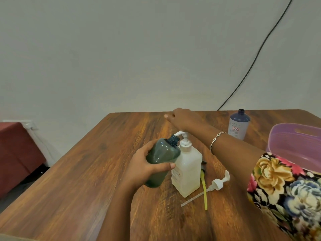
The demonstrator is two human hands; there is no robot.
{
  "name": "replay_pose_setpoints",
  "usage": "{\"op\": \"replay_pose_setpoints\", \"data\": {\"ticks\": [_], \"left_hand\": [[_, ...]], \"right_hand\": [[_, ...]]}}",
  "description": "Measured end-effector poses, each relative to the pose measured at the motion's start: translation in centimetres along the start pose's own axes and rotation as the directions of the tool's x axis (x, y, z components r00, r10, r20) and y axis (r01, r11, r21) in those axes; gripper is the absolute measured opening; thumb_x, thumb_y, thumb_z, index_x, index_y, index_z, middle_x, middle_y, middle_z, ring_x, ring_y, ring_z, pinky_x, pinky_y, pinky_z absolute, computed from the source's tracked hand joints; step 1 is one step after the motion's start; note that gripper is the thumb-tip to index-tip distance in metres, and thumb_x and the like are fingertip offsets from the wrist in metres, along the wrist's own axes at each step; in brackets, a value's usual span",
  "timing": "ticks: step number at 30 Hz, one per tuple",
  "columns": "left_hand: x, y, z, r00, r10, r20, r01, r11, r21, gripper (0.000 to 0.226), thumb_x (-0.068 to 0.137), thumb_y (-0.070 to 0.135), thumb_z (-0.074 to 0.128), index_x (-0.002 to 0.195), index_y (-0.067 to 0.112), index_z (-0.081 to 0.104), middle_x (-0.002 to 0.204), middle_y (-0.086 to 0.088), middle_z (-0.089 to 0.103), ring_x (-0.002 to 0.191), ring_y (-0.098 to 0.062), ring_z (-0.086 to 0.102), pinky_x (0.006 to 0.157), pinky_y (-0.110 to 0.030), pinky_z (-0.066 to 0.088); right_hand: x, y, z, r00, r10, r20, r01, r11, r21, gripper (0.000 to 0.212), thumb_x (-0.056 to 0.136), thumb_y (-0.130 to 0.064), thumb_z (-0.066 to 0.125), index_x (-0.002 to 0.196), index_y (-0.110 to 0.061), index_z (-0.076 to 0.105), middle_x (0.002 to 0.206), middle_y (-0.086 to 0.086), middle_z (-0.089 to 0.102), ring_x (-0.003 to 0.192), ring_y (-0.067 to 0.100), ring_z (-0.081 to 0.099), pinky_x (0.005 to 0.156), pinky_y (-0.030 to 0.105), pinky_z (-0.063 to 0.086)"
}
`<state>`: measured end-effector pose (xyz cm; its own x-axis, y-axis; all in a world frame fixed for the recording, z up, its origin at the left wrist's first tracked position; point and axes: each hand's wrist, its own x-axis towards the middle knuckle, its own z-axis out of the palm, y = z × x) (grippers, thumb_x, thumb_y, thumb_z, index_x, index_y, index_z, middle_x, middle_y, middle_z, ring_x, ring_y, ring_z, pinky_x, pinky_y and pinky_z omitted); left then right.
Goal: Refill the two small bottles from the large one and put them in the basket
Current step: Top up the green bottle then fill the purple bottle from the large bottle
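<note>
The wooden table (pixel 86 188) fills the lower view. Take the large bottle as the dial's centre. The lilac basket (pixel 295 134) waits at about three o'clock, by the right edge, probably so that a finished bottle needs only a short carry; nothing shows in the part of it in view.

The large white pump bottle (pixel 187 171) stands upright mid-table, its spout pointing to eleven o'clock. The left hand (pixel 144 166) wraps around the dark green small bottle (pixel 161 153), thumb across the front. The bottle is uncapped, tilted and leaning against the large bottle's shoulder, its open neck right at the spout, evidently to catch whatever is pumped.

The right hand (pixel 180 119) hovers at twelve o'clock, just above the pump head. I cannot tell whether it touches the pump, or whether its fingers are curled or loose.

The second small bottle, blue (pixel 238 126), stands uncapped at two o'clock, near the basket, seemingly awaiting its turn.

A loose white pump cap (pixel 218 184) lies at four o'clock, and a dark cap with a yellow tube (pixel 203 181) lies closer in at the same bearing. Both look set aside so the necks stay open.
</note>
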<state>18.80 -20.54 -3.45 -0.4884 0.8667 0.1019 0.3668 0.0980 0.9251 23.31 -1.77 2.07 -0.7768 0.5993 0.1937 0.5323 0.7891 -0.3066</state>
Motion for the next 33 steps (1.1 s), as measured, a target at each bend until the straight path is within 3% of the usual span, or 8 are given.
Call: {"op": "replay_pose_setpoints", "data": {"ticks": [3,6,10,14,22,24,28,33], "left_hand": [[0.0,-0.1,0.1,1.0,-0.004,0.002,0.004,1.0,0.011,0.073,0.038,0.059,0.072,0.106,0.048,0.051,0.11,0.02,0.059,0.099,-0.003,0.059,0.077,-0.02,0.047],[-0.1,-0.1,0.1,1.0,-0.01,0.016,0.009,1.0,0.014,0.073,0.037,0.059,0.071,0.106,0.047,0.05,0.111,0.018,0.058,0.098,-0.003,0.058,0.075,-0.018,0.046],[-0.2,-0.1,0.0,1.0,0.002,0.003,-0.002,1.0,0.017,0.072,0.038,0.058,0.073,0.106,0.048,0.051,0.111,0.018,0.06,0.098,-0.003,0.059,0.074,-0.017,0.046],[0.0,-0.1,-0.3,1.0,0.015,-0.014,-0.015,1.0,0.011,0.076,0.039,0.056,0.076,0.111,0.044,0.053,0.112,0.014,0.062,0.101,-0.008,0.06,0.08,-0.025,0.051],[0.1,-0.4,-0.2,1.0,0.01,0.004,-0.01,1.0,0.026,0.072,0.04,0.058,0.075,0.107,0.049,0.052,0.111,0.019,0.06,0.099,-0.002,0.06,0.076,-0.018,0.047],[0.0,-0.5,-0.1,1.0,0.005,0.002,-0.005,1.0,0.029,0.071,0.04,0.059,0.074,0.106,0.049,0.052,0.11,0.021,0.06,0.098,0.0,0.059,0.074,-0.017,0.046],[-0.1,-0.5,-0.1,1.0,0.012,-0.008,-0.011,1.0,0.023,0.069,0.04,0.058,0.074,0.105,0.05,0.052,0.109,0.02,0.06,0.097,-0.002,0.059,0.075,-0.018,0.047],[0.1,-0.7,-0.4,1.0,0.028,-0.013,-0.028,1.0,0.006,0.069,0.041,0.056,0.076,0.106,0.049,0.054,0.109,0.019,0.062,0.094,0.004,0.06,0.075,-0.018,0.047]], "right_hand": [[-0.4,-0.3,0.7,1.0,0.018,0.019,-0.017,0.997,-0.082,0.049,0.099,-0.047,0.028,0.076,-0.011,0.049,0.07,0.0,0.049,0.07,0.018,0.051,0.06,0.027,0.035],[-1.0,-0.3,1.2,1.0,0.025,0.019,-0.022,0.989,-0.148,0.048,0.1,-0.047,0.027,0.069,-0.014,0.043,0.07,0.0,0.047,0.072,0.018,0.049,0.066,0.03,0.036],[-0.6,-0.2,1.0,1.0,0.005,0.006,-0.005,0.999,-0.052,0.046,0.098,-0.048,0.031,0.078,-0.011,0.049,0.067,-0.002,0.047,0.069,0.017,0.05,0.06,0.028,0.035],[0.4,0.0,0.1,1.0,-0.01,0.02,0.009,0.998,0.054,0.044,0.097,-0.049,0.035,0.081,-0.011,0.049,0.067,-0.001,0.048,0.061,0.013,0.046,0.052,0.025,0.031],[-0.1,0.5,1.9,1.0,0.01,0.022,-0.008,0.997,-0.075,0.049,0.098,-0.05,0.029,0.071,-0.014,0.049,0.068,0.0,0.054,0.067,0.018,0.055,0.063,0.029,0.038],[-0.1,0.5,1.8,1.0,0.007,0.013,-0.006,0.998,-0.055,0.048,0.098,-0.05,0.03,0.077,-0.013,0.053,0.069,-0.001,0.054,0.073,0.019,0.056,0.064,0.029,0.039],[0.2,0.2,0.4,1.0,-0.029,-0.013,0.028,0.999,-0.036,0.045,0.097,-0.049,0.033,0.088,-0.011,0.053,0.069,-0.003,0.049,0.068,0.015,0.049,0.052,0.024,0.031],[0.4,0.0,0.3,1.0,-0.028,-0.011,0.027,0.998,-0.063,0.048,0.097,-0.05,0.032,0.095,-0.009,0.056,0.071,-0.003,0.05,0.074,0.017,0.052,0.057,0.027,0.033]]}}
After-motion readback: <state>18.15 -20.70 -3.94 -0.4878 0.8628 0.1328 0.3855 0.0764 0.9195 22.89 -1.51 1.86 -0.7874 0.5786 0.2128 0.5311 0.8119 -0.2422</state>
